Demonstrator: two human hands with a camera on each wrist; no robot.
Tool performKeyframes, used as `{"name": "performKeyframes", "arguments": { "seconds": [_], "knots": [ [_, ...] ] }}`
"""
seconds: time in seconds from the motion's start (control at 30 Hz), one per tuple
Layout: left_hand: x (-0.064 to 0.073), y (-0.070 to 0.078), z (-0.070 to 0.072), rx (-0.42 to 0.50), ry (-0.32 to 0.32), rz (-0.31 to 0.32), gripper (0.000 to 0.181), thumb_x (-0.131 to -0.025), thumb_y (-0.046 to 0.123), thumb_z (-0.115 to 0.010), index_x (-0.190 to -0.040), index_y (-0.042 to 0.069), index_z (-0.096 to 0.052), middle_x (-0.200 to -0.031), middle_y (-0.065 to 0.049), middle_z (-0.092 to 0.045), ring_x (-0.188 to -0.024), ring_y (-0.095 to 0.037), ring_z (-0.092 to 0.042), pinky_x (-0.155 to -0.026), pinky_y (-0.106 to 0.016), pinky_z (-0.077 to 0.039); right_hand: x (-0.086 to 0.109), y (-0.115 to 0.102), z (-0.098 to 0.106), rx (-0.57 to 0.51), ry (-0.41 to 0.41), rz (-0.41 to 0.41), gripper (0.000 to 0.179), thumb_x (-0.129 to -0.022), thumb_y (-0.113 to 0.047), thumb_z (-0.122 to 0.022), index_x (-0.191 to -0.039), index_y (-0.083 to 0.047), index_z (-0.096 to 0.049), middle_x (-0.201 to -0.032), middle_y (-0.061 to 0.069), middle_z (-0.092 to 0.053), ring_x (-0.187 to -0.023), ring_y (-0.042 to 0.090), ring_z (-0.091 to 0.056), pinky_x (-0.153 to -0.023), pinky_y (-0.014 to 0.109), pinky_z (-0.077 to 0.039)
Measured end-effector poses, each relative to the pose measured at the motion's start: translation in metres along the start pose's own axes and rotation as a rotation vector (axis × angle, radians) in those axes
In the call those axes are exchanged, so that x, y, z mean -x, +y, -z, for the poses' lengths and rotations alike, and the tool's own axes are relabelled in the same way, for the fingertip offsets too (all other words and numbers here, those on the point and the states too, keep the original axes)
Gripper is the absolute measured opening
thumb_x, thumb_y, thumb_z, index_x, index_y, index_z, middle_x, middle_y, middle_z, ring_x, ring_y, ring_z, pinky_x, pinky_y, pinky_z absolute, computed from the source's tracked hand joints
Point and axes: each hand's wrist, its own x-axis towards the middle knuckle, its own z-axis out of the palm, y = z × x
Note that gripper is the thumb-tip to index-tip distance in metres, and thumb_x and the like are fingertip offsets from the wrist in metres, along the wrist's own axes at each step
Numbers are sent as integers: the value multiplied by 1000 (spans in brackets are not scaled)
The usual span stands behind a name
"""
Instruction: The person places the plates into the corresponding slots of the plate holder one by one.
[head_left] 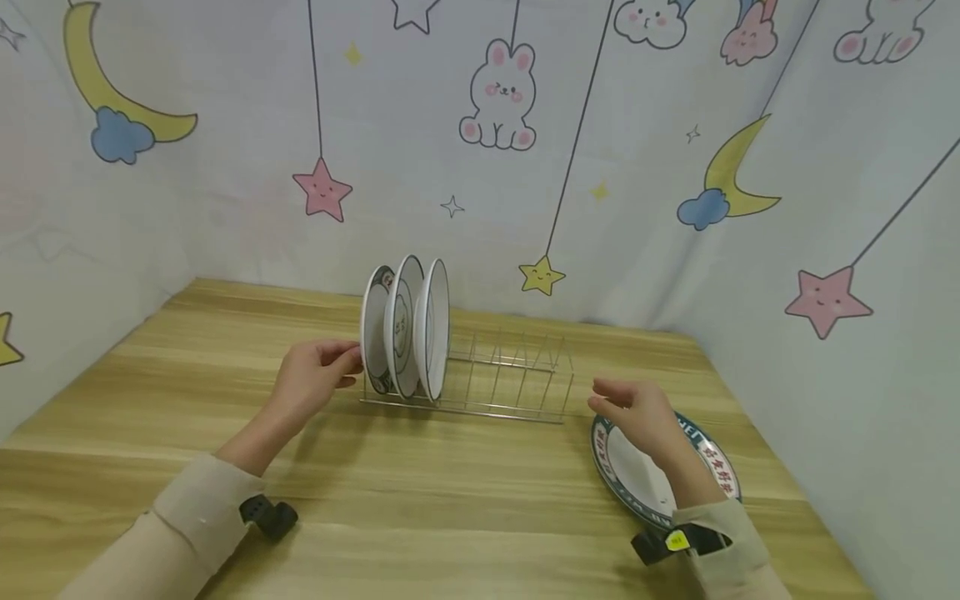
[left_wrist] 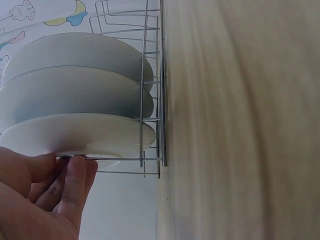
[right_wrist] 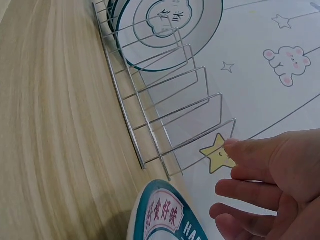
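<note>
A metal wire plate rack (head_left: 495,413) stands on the wooden table, with three white plates (head_left: 433,333) upright in its left part. My left hand (head_left: 307,379) is at the rack's left end. In the left wrist view, its thumb and fingers (left_wrist: 75,180) pinch the end wire, right beside the outermost plate (left_wrist: 80,132). Just off the rack's right end is my right hand (head_left: 641,417), holding nothing, fingers loosely bent. Its thumb overlaps the end wire's corner in the right wrist view. Below this hand lies a plate with a teal patterned rim (head_left: 626,471), partly hidden by the forearm.
Bare wire slots fill the right part of the rack. A white cloth (head_left: 420,167) printed with stars, moons and a rabbit hangs behind the table (head_left: 420,517) and along both sides. Each wrist carries a black camera (head_left: 270,517).
</note>
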Motion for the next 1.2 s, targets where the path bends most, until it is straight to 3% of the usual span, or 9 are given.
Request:
{"name": "performKeyframes", "arguments": {
  "seconds": [0.37,0.7,0.93,1.03,1.2],
  "knots": [
    [-1,-1,0,2,-17,10,36,-102,17,-57,-126,-10,-61,-121,-25,-64,-105,-32,-66,-79,-27,-59,16,11,-1,90,1,-26,62,-96,-38,-65,-146,-6,-48,-147,15,-47,-136,41,-38,-105,62,-38],
    [-2,-1,1,1,-16,5,36,-102,16,-56,-127,-11,-60,-121,-25,-64,-104,-31,-66,-80,-27,-58,31,16,-3,77,-32,-77,77,-93,-45,-66,-152,-6,-36,-156,19,-31,-136,46,-35,-106,59,-38],
    [-1,-1,3,2,-14,14,37,-103,17,-55,-127,-9,-60,-122,-25,-64,-105,-31,-66,-80,-26,-58,36,19,-6,67,-43,-71,84,-91,-47,-69,-154,-5,-32,-156,23,-29,-132,46,-41,-100,55,-46],
    [0,0,2,9,-11,13,37,-103,17,-55,-128,-10,-60,-122,-25,-64,-105,-30,-66,-80,-26,-58,37,20,-9,109,-43,-72,85,-91,-44,-70,-154,-3,-31,-156,23,-29,-138,46,-30,-108,60,-35],
    [0,0,2,20,-12,6,36,-102,17,-56,-127,-10,-60,-121,-25,-64,-103,-28,-67,-80,-26,-58,37,22,-15,144,-50,-91,87,-89,-41,-73,-153,0,-30,-157,18,-28,-143,42,-23,-115,56,-22]
  ]
}}
